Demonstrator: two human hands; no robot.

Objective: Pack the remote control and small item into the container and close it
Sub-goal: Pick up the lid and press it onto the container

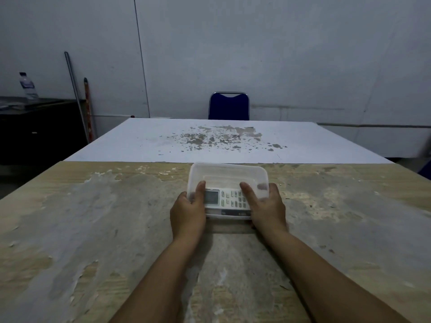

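Observation:
A clear plastic container (227, 170) lies on the worn wooden table (93, 217), with its translucent lid on top. A white remote control (229, 199) with a grey screen and several buttons shows through the plastic at the near side. My left hand (187, 210) grips the container's left end, thumb on the lid. My right hand (265, 206) grips the right end, thumb on the lid and fingers wrapped round the far corner. No small item can be made out inside.
A white table (303, 141) with a patch of flaked paint adjoins the far edge. Behind it stands a blue chair (229, 106). At the left, a dark cabinet (35, 127) carries a water bottle (28, 86), and two poles (79, 99) lean on the wall.

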